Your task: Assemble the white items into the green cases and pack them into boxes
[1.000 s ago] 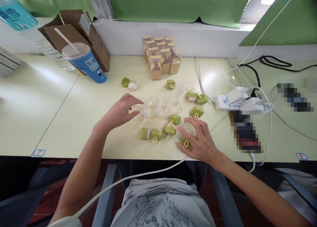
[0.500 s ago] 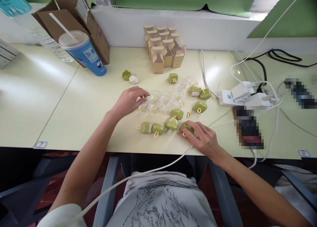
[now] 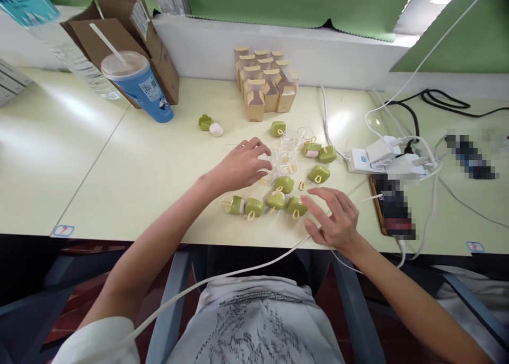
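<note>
My left hand [image 3: 244, 165] reaches over the clear plastic cups [image 3: 287, 161], its fingers apart and curved; it hides part of them. My right hand [image 3: 332, 215] is spread with nothing in it, just right of a green case with a yellow loop [image 3: 296, 207]. A row of similar green cases [image 3: 253, 207] lies along the front, one showing a pale pink part. More green cases [image 3: 319, 174] lie right of the cups, and one [image 3: 278, 129] stands behind them. An opened green piece [image 3: 205, 122] rests beside a white piece [image 3: 216, 129] at the back left.
Small open cardboard boxes [image 3: 255, 100] stand grouped at the back wall. To their left are a blue cup with a straw [image 3: 145, 91], a brown carton [image 3: 163, 62] and a bottle [image 3: 71, 51]. A power strip [image 3: 360, 160], a phone [image 3: 392, 205] and cables lie right; a white cable crosses in front.
My left hand has moved right across the clear cups. My right hand has let go of the front green case and drawn back to the right, its fingers opened.
</note>
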The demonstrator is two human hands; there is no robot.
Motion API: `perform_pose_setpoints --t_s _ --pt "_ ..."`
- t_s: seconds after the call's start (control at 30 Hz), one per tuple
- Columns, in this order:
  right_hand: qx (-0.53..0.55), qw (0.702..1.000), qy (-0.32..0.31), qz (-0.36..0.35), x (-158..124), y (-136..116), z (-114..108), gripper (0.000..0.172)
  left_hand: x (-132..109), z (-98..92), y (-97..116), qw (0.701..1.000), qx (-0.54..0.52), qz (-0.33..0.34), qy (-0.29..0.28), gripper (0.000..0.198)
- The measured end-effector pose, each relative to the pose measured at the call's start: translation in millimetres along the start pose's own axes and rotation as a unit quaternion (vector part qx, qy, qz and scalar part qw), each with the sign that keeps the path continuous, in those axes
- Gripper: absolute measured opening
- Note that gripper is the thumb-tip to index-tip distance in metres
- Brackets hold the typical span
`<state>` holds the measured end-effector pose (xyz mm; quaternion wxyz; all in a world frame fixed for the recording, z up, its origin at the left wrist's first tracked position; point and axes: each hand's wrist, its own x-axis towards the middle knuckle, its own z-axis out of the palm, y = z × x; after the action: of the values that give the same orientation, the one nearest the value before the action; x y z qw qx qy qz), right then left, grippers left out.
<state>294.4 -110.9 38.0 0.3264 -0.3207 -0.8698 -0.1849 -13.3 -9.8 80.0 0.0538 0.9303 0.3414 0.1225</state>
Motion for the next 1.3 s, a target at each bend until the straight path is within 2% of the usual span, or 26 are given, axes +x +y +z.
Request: perform_pose_setpoints --t_s 0.07,0.1,0.17,0.23,0.3,0.37,0.43,0.53,0.63,0.73,0.8,0.9,0.97,1.07,1.2,1.3 --pt "0.028 0.997 0.017 0.069 24 16 9 0.019 8 3.6 3 0.999 0.031 -0.027 -0.008 0.029" --pt "0.048 0.993 -0.01 0.105 38 26 15 0.02 12 5.3 4 0.998 0.041 -0.039 -0.013 0.03" --pt "0.088 0.979 -0.104 0.149 68 49 27 0.026 17 8.1 5 0.996 0.052 -0.065 -0.027 0.031" --pt "0.11 0.959 -0.204 0.163 94 67 38 0.026 19 9.3 6 0.994 0.054 -0.094 -0.03 0.031" --pt "0.118 0.937 -0.288 0.158 113 75 46 0.027 16 7.7 5 0.993 0.04 -0.112 -0.003 0.03" --pt "0.119 0.917 -0.352 0.142 124 72 50 0.03 4 2.6 0 0.992 0.013 -0.117 0.045 0.03" --pt "0.111 0.905 -0.388 0.137 130 64 51 0.034 -15 -4.9 -11 0.988 -0.013 -0.13 0.077 0.032" --pt "0.095 0.894 -0.405 0.167 136 52 51 0.044 -43 -15.5 -30 0.983 -0.043 -0.173 0.053 0.031" --pt "0.076 0.87 -0.442 0.205 145 44 53 0.052 -51 -20.0 -37 0.977 -0.061 -0.203 -0.009 0.037" --pt "0.053 0.849 -0.48 0.214 154 37 59 0.045 -39 -18.0 -28 0.965 -0.051 -0.246 -0.076 0.042" --pt "0.048 0.848 -0.485 0.208 158 33 65 0.043 -27 -15.6 -18 0.956 -0.046 -0.269 -0.104 0.043" --pt "0.046 0.859 -0.473 0.189 160 28 73 0.04 -15 -12.4 -12 0.952 -0.037 -0.289 -0.098 0.041" --pt "0.047 0.87 -0.455 0.182 161 26 77 0.039 -11 -10.7 -14 0.949 -0.026 -0.303 -0.085 0.039" --pt "0.045 0.879 -0.435 0.189 165 26 85 0.041 -3 -9.2 -30 0.947 -0.024 -0.31 -0.077 0.039" --pt "0.037 0.879 -0.427 0.211 182 33 102 0.045 17 -13.7 -62 0.95 -0.011 -0.304 -0.071 0.038" --pt "0.04 0.877 -0.418 0.233 198 36 113 0.046 34 -25.1 -86 0.948 -0.037 -0.29 -0.127 0.041"
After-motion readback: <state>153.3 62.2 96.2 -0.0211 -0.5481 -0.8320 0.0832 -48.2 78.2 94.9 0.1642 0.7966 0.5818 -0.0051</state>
